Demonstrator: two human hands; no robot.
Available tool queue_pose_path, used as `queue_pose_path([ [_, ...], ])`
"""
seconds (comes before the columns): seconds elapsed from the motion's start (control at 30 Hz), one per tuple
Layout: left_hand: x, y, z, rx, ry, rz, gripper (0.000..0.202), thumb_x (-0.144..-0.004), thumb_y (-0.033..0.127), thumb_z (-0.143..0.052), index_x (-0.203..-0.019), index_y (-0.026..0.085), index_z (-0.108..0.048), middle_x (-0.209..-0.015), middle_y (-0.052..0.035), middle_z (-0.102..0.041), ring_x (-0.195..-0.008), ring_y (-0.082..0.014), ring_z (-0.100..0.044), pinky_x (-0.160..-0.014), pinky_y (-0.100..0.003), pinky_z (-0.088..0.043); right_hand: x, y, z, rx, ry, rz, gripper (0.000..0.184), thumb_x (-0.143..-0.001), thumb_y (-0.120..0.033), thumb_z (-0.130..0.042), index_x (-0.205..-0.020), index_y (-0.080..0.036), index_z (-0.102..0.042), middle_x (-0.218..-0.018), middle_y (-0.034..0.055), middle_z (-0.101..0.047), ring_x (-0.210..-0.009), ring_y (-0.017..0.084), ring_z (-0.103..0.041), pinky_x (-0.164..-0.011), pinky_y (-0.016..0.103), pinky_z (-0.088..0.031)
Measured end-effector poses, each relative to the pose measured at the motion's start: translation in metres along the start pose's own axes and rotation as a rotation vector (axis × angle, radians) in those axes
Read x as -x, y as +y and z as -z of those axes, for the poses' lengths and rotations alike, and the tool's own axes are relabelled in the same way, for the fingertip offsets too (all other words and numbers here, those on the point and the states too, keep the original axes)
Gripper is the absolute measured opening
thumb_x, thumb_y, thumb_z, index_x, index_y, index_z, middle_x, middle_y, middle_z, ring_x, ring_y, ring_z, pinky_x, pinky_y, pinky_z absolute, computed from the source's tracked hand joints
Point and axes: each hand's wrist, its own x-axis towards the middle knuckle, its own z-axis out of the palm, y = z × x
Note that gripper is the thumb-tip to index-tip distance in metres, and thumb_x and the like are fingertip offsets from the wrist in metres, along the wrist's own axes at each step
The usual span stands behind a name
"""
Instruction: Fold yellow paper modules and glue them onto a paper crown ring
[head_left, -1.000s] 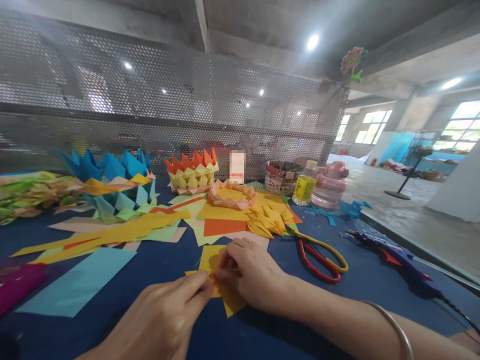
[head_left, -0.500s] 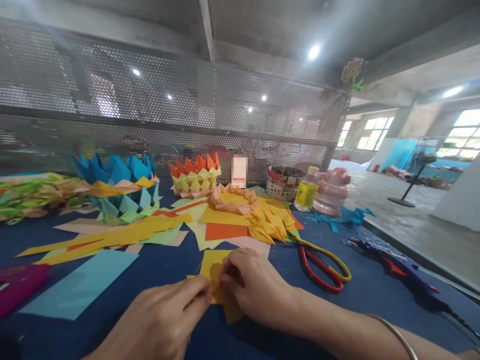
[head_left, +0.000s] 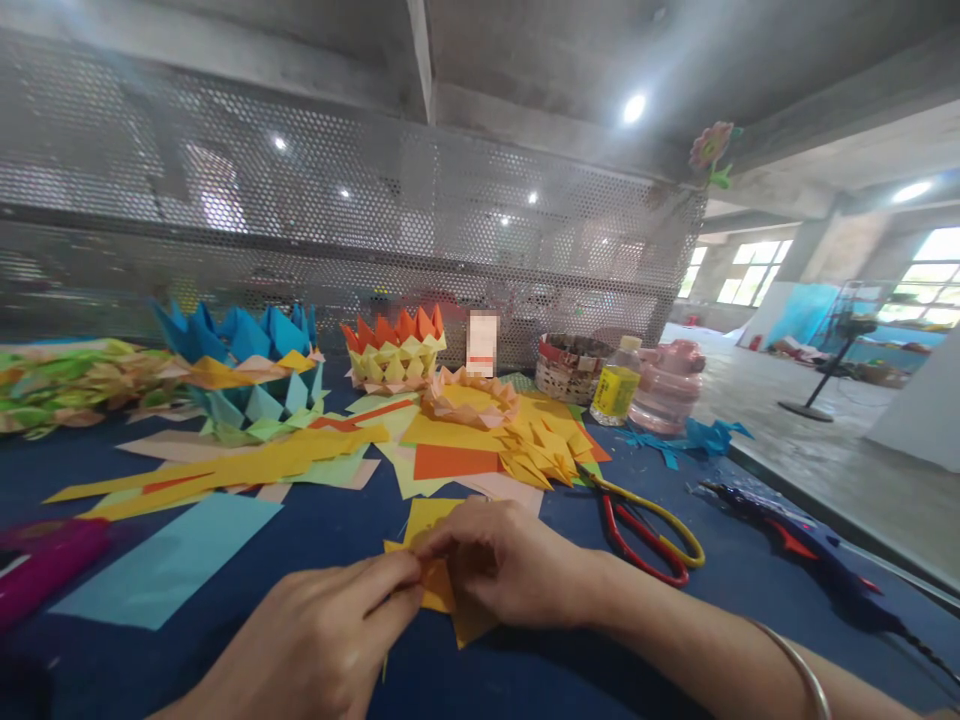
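Note:
My left hand (head_left: 322, 620) is closed in a pinch on a small piece of yellow paper (head_left: 437, 587), which is partly folded. From the right, my right hand (head_left: 521, 560) reaches in with bent fingers, and its fingertips press the same piece beside the left thumb and forefinger. Beneath and behind my fingers, a yellow paper sheet (head_left: 427, 514) lies on the dark blue tabletop (head_left: 300, 540). The fold itself is mostly hidden by my fingers. Scissors (head_left: 651, 530) with red and yellow handles rest to the right of my right hand.
A light blue sheet (head_left: 172, 560) and a magenta tool (head_left: 52, 570) lie left. Behind are blue-topped folded paper (head_left: 240, 340), an orange-topped paper crown (head_left: 396, 350), a peach paper ring (head_left: 472, 398) and yellow pieces (head_left: 544, 450). A bottle (head_left: 616, 385) and glue gun (head_left: 810, 545) are right.
My right hand's fingertips have moved left, closing the gap to my left fingers and meeting them at the yellow paper. The view has shifted slightly.

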Motion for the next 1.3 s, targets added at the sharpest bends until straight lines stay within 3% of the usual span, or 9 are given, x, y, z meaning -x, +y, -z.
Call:
queue_pose_path([
  [0.1, 0.002, -0.001, -0.002, 0.015, 0.008, -0.008, 0.040, -0.079, 0.003, -0.033, -0.095, 0.018, -0.066, -0.092, -0.0049, -0.074, -0.069, -0.0170, -0.071, -0.057, -0.024, -0.057, 0.000, 0.007, 0.000, 0.132, 0.034, 0.106, 0.027, -0.078, -0.001, -0.054, -0.091, -0.019, -0.069, -0.086, 0.0013, -0.071, -0.081, 0.013, -0.062, -0.077, 0.023, -0.046],
  [0.2, 0.005, -0.001, -0.006, 0.030, -0.040, 0.023, 0.042, -0.079, 0.002, -0.033, -0.097, 0.018, -0.067, -0.099, -0.0051, -0.074, -0.075, -0.0179, -0.071, -0.061, -0.026, -0.058, 0.000, 0.005, 0.004, 0.384, 0.057, 0.218, 0.014, -0.087, -0.014, -0.057, -0.083, -0.022, -0.068, -0.084, 0.0012, -0.069, -0.079, 0.014, -0.058, -0.077, 0.028, -0.042],
  [0.37, 0.005, 0.005, -0.004, 0.040, 0.015, 0.029, 0.040, -0.079, 0.001, -0.030, -0.084, 0.017, -0.066, -0.092, -0.0067, -0.073, -0.067, -0.0167, -0.069, -0.056, -0.024, -0.055, 0.002, -0.011, 0.014, 0.613, -0.048, 0.306, 0.022, -0.094, -0.017, -0.049, -0.076, -0.020, -0.061, -0.085, 0.0026, -0.068, -0.080, 0.015, -0.053, -0.074, 0.030, -0.038],
  [0.47, 0.002, 0.007, 0.003, 0.035, 0.058, -0.034, 0.040, -0.084, 0.002, -0.028, -0.085, 0.018, -0.065, -0.090, -0.0061, -0.073, -0.063, -0.0157, -0.068, -0.055, -0.025, -0.053, 0.002, -0.013, 0.018, 0.551, -0.063, 0.309, 0.015, -0.089, -0.014, -0.052, -0.083, -0.020, -0.064, -0.091, 0.0024, -0.069, -0.084, 0.016, -0.054, -0.075, 0.031, -0.039],
  [0.6, 0.000, 0.006, 0.008, 0.048, 0.027, -0.079, 0.039, -0.091, 0.007, -0.028, -0.092, 0.019, -0.066, -0.088, -0.0044, -0.073, -0.060, -0.0150, -0.067, -0.051, -0.024, -0.051, 0.002, -0.007, 0.021, 0.383, -0.091, 0.287, 0.014, -0.085, -0.014, -0.060, -0.089, -0.023, -0.070, -0.100, 0.0000, -0.071, -0.091, 0.016, -0.056, -0.083, 0.031, -0.040],
  [0.77, 0.002, 0.003, 0.005, 0.100, 0.007, -0.092, 0.039, -0.091, 0.007, -0.030, -0.102, 0.019, -0.066, -0.088, -0.0033, -0.073, -0.065, -0.0158, -0.069, -0.054, -0.025, -0.054, -0.001, 0.001, 0.025, 0.174, -0.156, 0.181, 0.014, -0.088, -0.021, -0.063, -0.092, -0.025, -0.075, -0.097, -0.0011, -0.072, -0.092, 0.015, -0.058, -0.088, 0.028, -0.042],
  [0.93, 0.007, 0.002, 0.002, 0.122, -0.004, -0.092, 0.038, -0.091, 0.008, -0.032, -0.105, 0.020, -0.065, -0.091, -0.0041, -0.073, -0.067, -0.0164, -0.070, -0.057, -0.026, -0.055, -0.003, 0.006, 0.026, 0.030, -0.150, 0.109, 0.006, -0.081, -0.020, -0.072, -0.085, -0.021, -0.076, -0.088, -0.0011, -0.072, -0.085, 0.012, -0.060, -0.086, 0.025, -0.042],
  [1.13, 0.008, 0.002, 0.000, 0.148, 0.005, -0.093, 0.039, -0.088, 0.007, -0.035, -0.107, 0.023, -0.065, -0.085, -0.0024, -0.072, -0.071, -0.0134, -0.069, -0.065, -0.019, -0.055, -0.004, 0.004, 0.018, -0.029, -0.140, -0.021, 0.006, -0.083, -0.017, -0.070, -0.078, -0.021, -0.073, -0.085, -0.0003, -0.068, -0.088, 0.013, -0.059, -0.083, 0.024, -0.043],
  [1.3, 0.007, 0.005, 0.003, 0.155, -0.002, -0.087, 0.038, -0.090, 0.009, -0.033, -0.105, 0.023, -0.066, -0.082, -0.0030, -0.071, -0.070, -0.0138, -0.068, -0.065, -0.019, -0.055, -0.004, 0.000, 0.013, -0.015, -0.147, -0.106, 0.007, -0.082, -0.024, -0.072, -0.079, -0.018, -0.070, -0.086, 0.0017, -0.064, -0.090, 0.015, -0.057, -0.083, 0.027, -0.043],
])
